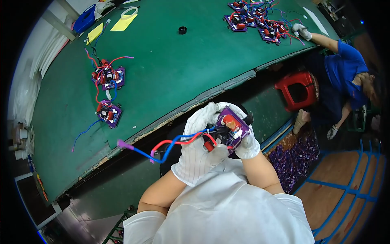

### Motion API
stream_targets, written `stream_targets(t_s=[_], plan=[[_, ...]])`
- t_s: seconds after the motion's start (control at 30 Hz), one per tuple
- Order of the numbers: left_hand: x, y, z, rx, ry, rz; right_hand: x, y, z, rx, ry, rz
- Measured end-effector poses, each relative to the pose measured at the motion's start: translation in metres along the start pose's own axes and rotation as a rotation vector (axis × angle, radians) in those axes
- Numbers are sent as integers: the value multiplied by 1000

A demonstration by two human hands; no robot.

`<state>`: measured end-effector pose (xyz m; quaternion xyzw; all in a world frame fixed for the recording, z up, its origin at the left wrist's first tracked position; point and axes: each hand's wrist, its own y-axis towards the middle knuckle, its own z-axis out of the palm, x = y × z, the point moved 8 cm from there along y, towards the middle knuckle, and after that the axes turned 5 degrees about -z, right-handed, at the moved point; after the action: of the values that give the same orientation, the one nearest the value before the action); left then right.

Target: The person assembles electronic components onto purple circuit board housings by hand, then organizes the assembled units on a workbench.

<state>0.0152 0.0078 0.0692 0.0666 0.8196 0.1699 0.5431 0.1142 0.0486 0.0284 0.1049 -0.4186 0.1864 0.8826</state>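
Observation:
Close to my chest, in front of the table edge, I hold a purple circuit board (pixel 239 136) tilted between both hands. My left hand (pixel 196 150), in a white striped glove, grips its left side with the thumb near the lower edge. My right hand (pixel 248 146), also gloved, closes round the right side, its fingers partly hidden behind the board. Red and black parts sit on the board. A red wire (pixel 167 142) and a blue wire (pixel 175 140) with purple ends stick out leftward over my left glove.
Wired purple boards (pixel 109 113) lie at the left of the green table (pixel 162 73), and several more (pixel 254 20) are heaped at the far right. A co-worker in blue (pixel 351 69) reaches there, beside a red stool (pixel 298 91). Many boards (pixel 292 162) fill a low container at right.

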Motion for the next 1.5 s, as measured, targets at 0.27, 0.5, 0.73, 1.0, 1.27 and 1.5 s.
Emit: stream_targets(t_s=[0.27, 0.5, 0.73, 1.0, 1.27, 1.5], plan=[[6, -3, -10, 40, -278, 52, 2, -19, 10, 176, -377, -378], [66, -18, -8, 69, -769, -687, 32, -12, 38, 218, -817, -387], [47, -17, -1, 341, 15, -116, 48, -22, 33, 43, -919, -355], [26, -13, -27, 6, -67, -513, 47, -20, 23, -89, -920, -331], [-4, -20, -28, -76, 688, 165, 31, -9, -6, -108, -736, -108], [25, -14, -28, -15, 556, 20, 8, -10, -15, -170, -300, 318]])
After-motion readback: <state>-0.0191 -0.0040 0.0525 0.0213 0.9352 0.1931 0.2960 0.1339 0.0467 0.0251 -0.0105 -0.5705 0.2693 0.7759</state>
